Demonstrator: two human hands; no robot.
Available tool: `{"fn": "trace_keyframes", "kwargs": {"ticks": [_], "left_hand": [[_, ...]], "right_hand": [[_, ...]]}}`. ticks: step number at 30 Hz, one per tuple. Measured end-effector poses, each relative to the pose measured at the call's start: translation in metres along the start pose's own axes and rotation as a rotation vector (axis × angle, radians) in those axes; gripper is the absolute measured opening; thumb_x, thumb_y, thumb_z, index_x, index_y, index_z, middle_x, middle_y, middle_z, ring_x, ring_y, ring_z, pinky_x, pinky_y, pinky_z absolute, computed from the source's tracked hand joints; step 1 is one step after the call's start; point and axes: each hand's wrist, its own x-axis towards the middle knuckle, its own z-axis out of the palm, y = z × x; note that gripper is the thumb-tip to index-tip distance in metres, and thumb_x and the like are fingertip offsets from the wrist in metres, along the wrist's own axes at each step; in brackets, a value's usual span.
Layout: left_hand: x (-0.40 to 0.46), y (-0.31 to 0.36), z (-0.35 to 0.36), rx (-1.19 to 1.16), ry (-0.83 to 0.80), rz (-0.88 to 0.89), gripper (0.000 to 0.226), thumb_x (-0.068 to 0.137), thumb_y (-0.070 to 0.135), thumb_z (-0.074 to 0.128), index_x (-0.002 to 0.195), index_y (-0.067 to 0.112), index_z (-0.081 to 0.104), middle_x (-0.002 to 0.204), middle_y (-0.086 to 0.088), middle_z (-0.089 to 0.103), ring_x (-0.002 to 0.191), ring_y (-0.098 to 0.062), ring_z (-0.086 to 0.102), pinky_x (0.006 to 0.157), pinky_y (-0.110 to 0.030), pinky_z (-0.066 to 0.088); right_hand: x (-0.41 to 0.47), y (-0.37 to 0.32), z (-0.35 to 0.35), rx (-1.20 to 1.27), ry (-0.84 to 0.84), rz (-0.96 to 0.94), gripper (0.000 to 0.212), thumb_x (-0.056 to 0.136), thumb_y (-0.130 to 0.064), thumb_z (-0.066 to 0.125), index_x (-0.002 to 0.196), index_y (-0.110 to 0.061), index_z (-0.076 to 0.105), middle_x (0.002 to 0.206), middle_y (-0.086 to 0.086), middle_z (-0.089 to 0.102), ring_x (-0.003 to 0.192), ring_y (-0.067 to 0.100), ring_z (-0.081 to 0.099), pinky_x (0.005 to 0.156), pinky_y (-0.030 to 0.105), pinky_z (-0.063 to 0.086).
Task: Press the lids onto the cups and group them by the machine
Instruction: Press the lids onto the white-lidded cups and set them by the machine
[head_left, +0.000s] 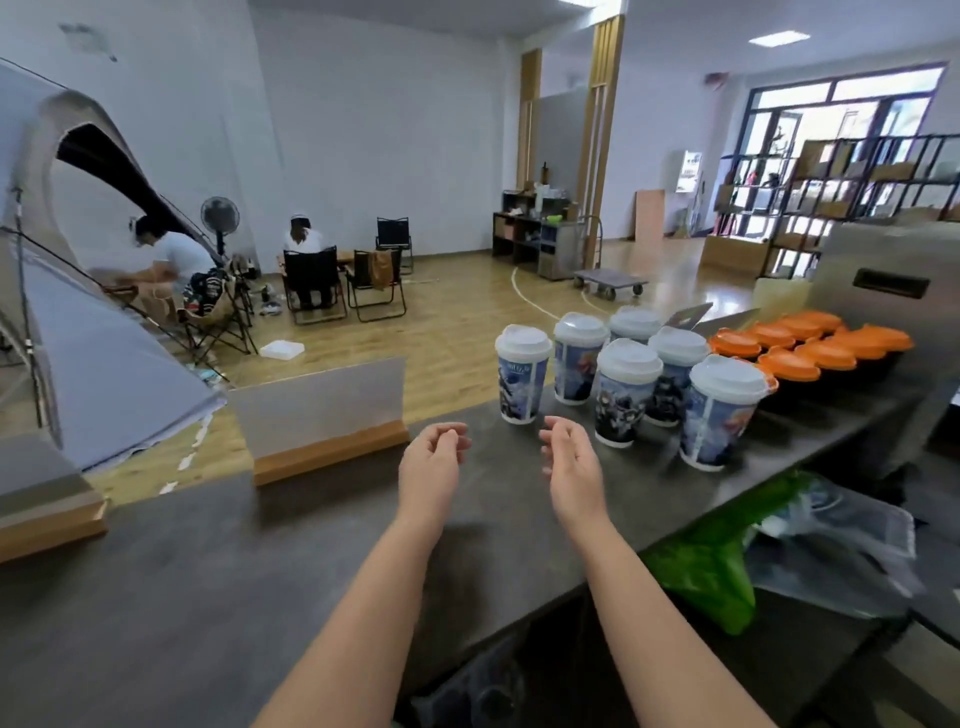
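Note:
Several printed paper cups with white lids stand grouped on the dark counter; the nearest-left cup stands a little apart, and the front-right cup is closest to the steel machine. My left hand and my right hand hover over the counter just short of the cups. The fingers of both are loosely curled and hold nothing. Neither hand touches a cup.
Black bowls with orange lids sit in rows between the cups and the machine. Two frosted dividers in wooden bases stand along the counter's far edge. A green plastic bag and clear bags lie below at right. People sit across the room.

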Motion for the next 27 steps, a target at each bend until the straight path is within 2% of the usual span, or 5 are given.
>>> {"fn": "trace_keyframes", "kwargs": {"ticks": [4, 14, 20, 23, 27], "left_hand": [[0.046, 0.016, 0.058, 0.097, 0.015, 0.0, 0.02, 0.102, 0.03, 0.041, 0.102, 0.022, 0.059, 0.11, -0.005, 0.066, 0.108, -0.025, 0.059, 0.103, -0.044, 0.044], [0.113, 0.048, 0.129, -0.021, 0.078, -0.085, 0.049, 0.108, 0.037, 0.021, 0.146, 0.01, 0.036, 0.144, -0.004, 0.044, 0.117, -0.014, 0.039, 0.089, -0.024, 0.025], [0.122, 0.041, 0.139, -0.091, 0.039, -0.15, 0.043, 0.107, 0.039, 0.021, 0.119, 0.017, 0.056, 0.114, -0.001, 0.062, 0.087, -0.005, 0.056, 0.066, -0.021, 0.042], [0.114, 0.031, 0.125, -0.048, 0.083, -0.047, 0.039, 0.106, 0.041, 0.022, 0.112, 0.025, 0.057, 0.112, -0.002, 0.065, 0.101, -0.011, 0.06, 0.081, -0.025, 0.047], [0.073, 0.022, 0.088, -0.103, 0.166, 0.051, 0.044, 0.106, 0.04, 0.023, 0.121, 0.023, 0.06, 0.115, 0.0, 0.067, 0.106, -0.008, 0.061, 0.081, -0.023, 0.048]], "right_hand": [[0.063, -0.001, -0.014, -0.064, -0.129, 0.027, 0.043, 0.105, -0.032, 0.034, 0.145, -0.016, 0.037, 0.149, 0.003, 0.041, 0.13, 0.011, 0.039, 0.109, 0.023, 0.027], [0.157, 0.001, 0.002, 0.049, -0.149, 0.119, 0.051, 0.105, -0.037, 0.03, 0.151, -0.016, 0.025, 0.153, 0.005, 0.035, 0.141, 0.021, 0.032, 0.109, 0.03, 0.025], [0.169, 0.016, 0.023, 0.045, -0.164, 0.124, 0.066, 0.093, -0.062, 0.03, 0.138, -0.017, 0.047, 0.139, 0.004, 0.051, 0.131, 0.021, 0.046, 0.112, 0.048, 0.035], [0.154, 0.011, 0.023, 0.089, -0.169, 0.055, 0.045, 0.098, -0.052, 0.034, 0.121, -0.018, 0.053, 0.121, 0.004, 0.058, 0.118, 0.023, 0.053, 0.104, 0.046, 0.041], [0.105, -0.006, 0.035, 0.168, -0.242, -0.042, 0.057, 0.076, -0.069, 0.032, 0.103, -0.023, 0.052, 0.11, 0.003, 0.06, 0.104, 0.019, 0.056, 0.088, 0.035, 0.047]]}}
